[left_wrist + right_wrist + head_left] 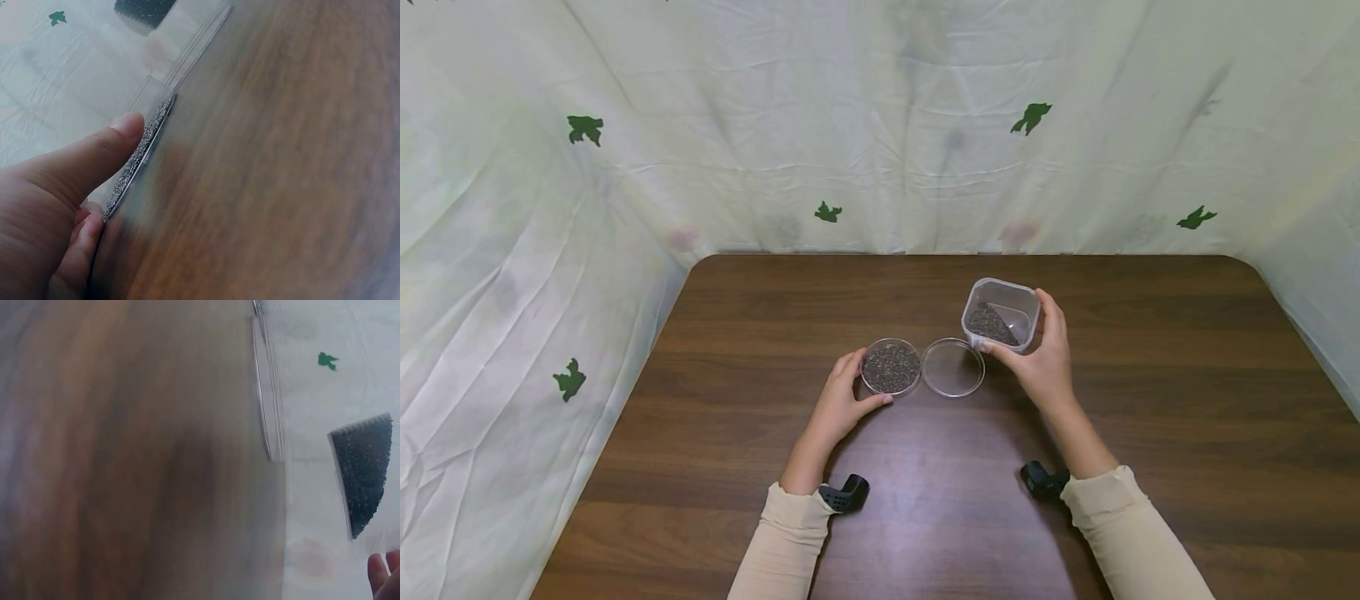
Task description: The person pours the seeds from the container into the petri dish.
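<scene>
My left hand [837,406] holds a round clear petri dish [891,339] by its rim, thumb at the near side and fingers at the far left. Fine dark grey seed-like grains [891,368] cover its bottom; in the left wrist view the dish lies flat on the table. Touching or almost touching it on the right is a second clear round dish or lid [953,368] with nothing in it. A clear square plastic tub [1011,292] is gripped between my right hand's [1047,367] thumb and fingers. It hangs tilted above the table, similar grains [362,478] heaped toward its left corner.
The brown wood-grain table [737,400] reaches back to a pale curtain [865,125] with green leaf-like or bird-like patches. Curtain also hangs along the left and right sides. A black wrist camera [846,493] sits on each forearm.
</scene>
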`<state>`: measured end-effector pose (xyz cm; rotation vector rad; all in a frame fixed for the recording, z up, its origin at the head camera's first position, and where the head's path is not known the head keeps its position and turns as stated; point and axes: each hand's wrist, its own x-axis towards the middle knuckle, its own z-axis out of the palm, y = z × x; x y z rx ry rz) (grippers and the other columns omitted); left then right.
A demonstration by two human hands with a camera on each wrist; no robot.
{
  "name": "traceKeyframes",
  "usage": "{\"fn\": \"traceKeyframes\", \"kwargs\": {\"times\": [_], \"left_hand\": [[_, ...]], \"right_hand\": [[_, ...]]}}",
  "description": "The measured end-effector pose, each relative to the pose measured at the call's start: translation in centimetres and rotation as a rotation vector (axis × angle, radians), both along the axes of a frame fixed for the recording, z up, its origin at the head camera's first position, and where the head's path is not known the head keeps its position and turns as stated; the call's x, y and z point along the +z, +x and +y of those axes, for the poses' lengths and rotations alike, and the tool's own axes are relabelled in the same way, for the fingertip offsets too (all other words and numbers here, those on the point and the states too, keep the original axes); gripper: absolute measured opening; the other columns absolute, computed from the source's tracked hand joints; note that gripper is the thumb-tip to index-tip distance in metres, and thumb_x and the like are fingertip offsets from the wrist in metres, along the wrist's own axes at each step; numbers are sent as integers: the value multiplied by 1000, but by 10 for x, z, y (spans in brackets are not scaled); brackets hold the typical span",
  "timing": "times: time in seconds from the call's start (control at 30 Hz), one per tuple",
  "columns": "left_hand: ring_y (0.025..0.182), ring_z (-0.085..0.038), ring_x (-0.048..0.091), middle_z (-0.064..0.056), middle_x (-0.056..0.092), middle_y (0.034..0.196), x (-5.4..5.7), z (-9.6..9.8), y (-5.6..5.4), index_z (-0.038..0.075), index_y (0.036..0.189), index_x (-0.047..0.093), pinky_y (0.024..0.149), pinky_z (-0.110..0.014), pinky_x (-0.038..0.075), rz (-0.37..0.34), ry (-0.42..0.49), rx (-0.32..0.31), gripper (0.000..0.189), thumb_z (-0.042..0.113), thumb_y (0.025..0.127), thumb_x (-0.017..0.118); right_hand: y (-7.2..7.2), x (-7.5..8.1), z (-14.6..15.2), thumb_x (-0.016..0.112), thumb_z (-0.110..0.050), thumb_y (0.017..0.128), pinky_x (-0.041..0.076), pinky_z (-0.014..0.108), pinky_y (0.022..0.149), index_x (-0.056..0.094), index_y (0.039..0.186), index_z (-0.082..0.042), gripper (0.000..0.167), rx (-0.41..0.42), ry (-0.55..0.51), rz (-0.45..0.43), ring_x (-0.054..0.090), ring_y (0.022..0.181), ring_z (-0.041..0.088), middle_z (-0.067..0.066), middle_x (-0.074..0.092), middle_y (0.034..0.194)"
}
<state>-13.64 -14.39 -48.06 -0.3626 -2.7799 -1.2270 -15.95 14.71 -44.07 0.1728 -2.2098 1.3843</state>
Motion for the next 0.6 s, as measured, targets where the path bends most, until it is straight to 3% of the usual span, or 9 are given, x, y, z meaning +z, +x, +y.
{"fn": "traceKeyframes", "kwargs": {"times": [0.3,0.47,0.6], "left_hand": [[113,-32,44,-22,41,128,1,0,1,-6,132,37,97,-42,33,9,0,-1,84,24,66,80],[113,-32,43,-22,41,127,0,0,0,-6,132,37,97,-42,33,14,-3,-1,84,25,66,80],[114,-32,42,-22,41,127,0,0,0,-6,132,37,97,-42,32,11,-3,2,84,25,66,80]], "right_hand": [[1,-6,17,84,-11,59,34,26,86,33,137,-7,93,-41,-51,-39,40,111,24,9,39,131],[1,-10,24,83,-5,59,32,20,84,32,136,-4,92,-70,-67,-52,41,110,27,13,40,130],[1,-13,30,81,1,59,33,25,84,31,135,1,92,-86,-80,-68,39,112,32,18,39,130]]}}
